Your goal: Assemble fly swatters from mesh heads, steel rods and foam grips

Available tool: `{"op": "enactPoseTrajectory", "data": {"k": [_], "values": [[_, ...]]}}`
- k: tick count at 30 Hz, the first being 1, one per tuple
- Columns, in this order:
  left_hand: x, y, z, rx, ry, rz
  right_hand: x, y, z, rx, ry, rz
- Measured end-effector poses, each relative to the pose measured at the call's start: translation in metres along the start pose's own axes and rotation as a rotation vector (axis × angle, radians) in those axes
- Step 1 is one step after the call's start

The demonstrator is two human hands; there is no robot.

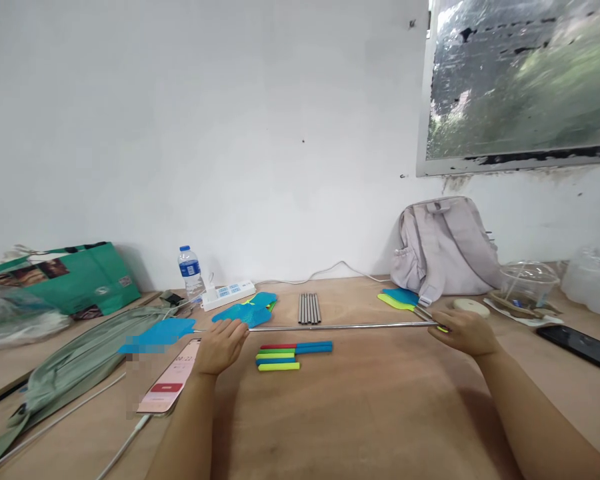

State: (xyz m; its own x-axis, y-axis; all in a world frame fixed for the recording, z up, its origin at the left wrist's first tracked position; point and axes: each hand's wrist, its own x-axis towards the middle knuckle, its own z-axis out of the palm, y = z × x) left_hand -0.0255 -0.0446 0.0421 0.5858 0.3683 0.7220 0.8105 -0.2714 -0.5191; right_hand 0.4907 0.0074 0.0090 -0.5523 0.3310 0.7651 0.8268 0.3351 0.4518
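Closing knuckles-up around a silver telescopic rod (pixel 340 327), the left hand (pixel 223 347) grips near the blue swatter head (pixel 163 333), its forearm rising nearly straight. The right hand (pixel 464 331), forearm slanting inward, grips the opposite end. The rod spans almost level above the wooden table (pixel 360 420), between grey metal tubes (pixel 310 309) and coloured sleeves (pixel 280 358).

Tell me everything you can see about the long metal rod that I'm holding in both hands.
The metal rod is thin, straight and shiny silver, apparently in joined sections. It stretches nearly level from side to side, gripped by the left hand and the right hand. Beyond the left hand it seems to run on to a flat blue head. A bit of yellow-green shows within the right hand's grip; the rest of that end is hidden.
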Motion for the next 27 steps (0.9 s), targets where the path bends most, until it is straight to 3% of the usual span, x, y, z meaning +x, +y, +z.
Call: {"op": "enactPoseTrajectory", "data": {"k": [27], "values": [[-0.008,-0.001,0.007,-0.069,-0.081,-0.006,-0.012,0.007,0.001,0.058,-0.086,0.047]]}}
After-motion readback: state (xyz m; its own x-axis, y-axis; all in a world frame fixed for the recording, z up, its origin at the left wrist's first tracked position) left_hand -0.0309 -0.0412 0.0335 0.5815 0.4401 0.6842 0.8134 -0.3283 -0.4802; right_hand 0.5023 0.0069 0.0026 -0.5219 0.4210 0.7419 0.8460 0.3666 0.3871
